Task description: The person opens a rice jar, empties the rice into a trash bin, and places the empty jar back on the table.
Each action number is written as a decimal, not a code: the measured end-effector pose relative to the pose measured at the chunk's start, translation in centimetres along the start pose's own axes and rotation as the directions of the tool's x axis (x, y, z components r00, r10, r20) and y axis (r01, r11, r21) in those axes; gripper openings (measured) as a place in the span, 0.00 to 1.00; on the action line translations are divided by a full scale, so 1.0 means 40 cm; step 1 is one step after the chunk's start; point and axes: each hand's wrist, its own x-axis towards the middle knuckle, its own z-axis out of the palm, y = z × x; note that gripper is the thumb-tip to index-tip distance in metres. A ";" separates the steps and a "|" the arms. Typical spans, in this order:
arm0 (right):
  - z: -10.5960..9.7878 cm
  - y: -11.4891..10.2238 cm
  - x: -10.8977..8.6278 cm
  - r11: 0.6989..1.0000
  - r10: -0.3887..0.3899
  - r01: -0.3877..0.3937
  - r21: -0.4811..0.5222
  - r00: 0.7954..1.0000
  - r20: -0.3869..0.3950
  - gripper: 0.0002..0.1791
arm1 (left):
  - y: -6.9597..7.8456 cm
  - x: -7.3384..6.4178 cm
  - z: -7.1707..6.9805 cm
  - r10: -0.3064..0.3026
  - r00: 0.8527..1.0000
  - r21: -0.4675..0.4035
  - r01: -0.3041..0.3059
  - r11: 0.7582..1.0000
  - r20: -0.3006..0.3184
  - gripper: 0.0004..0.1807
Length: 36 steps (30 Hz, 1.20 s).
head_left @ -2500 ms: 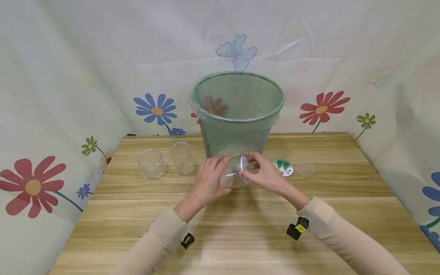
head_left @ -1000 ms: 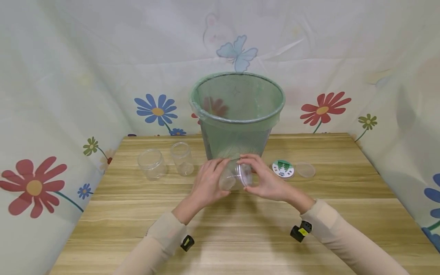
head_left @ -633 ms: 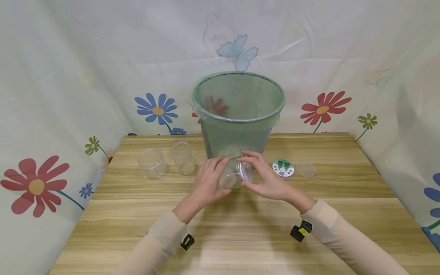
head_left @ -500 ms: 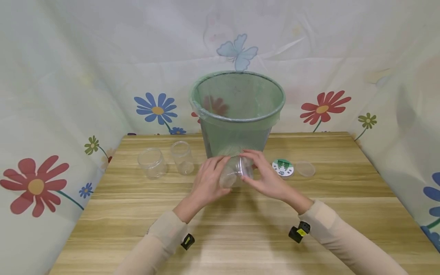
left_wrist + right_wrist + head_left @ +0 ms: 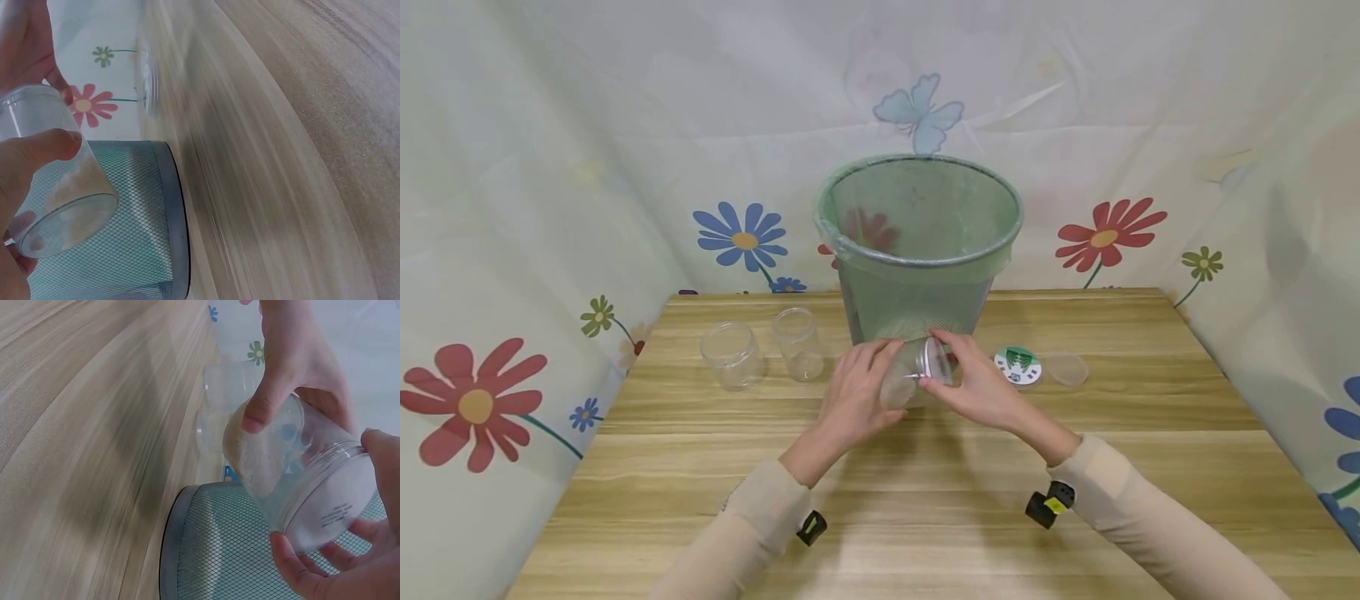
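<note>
A clear round jar (image 5: 898,387) is tilted on its side above the table, in front of the bin. My left hand (image 5: 853,390) grips its body, thumb below and fingers over the top. At the other end sits a lid (image 5: 334,503) with small dark print on its flat face. My right hand (image 5: 985,385) pinches the lid's rim between thumb and fingers. The left wrist view shows the jar's round base (image 5: 69,225) facing the camera. Part of the jar's body is hidden behind the left hand.
Behind the hands stands a mesh bin (image 5: 917,292) with a green liner. Two clear open jars, one wide (image 5: 732,358) and one narrow (image 5: 797,346), stand at left. On the right lie a green-and-white disc (image 5: 1018,367) and a clear disc (image 5: 1066,369) on the wooden table (image 5: 880,517).
The right hand's fingers loosen and shift around the lid, then pinch its rim again, with the wrist turning slightly. The left hand keeps its grip on the jar in nearly the same place.
</note>
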 end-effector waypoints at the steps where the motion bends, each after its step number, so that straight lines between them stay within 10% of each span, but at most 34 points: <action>1: -0.001 0.000 0.000 1.000 -0.005 0.005 0.008 1.000 0.001 0.40 | 0.001 0.000 -0.001 0.000 1.000 -0.001 0.000 1.000 -0.003 0.53; 28: 0.002 0.036 -0.004 0.952 -0.294 0.289 0.102 0.955 0.047 0.43 | 0.002 -0.007 0.003 -0.028 0.999 -0.020 0.028 0.999 0.021 0.55; 36: 0.004 0.027 -0.003 0.971 -0.225 0.220 0.093 0.974 0.040 0.42 | -0.003 -0.011 0.011 -0.011 1.000 -0.010 0.011 1.000 0.005 0.55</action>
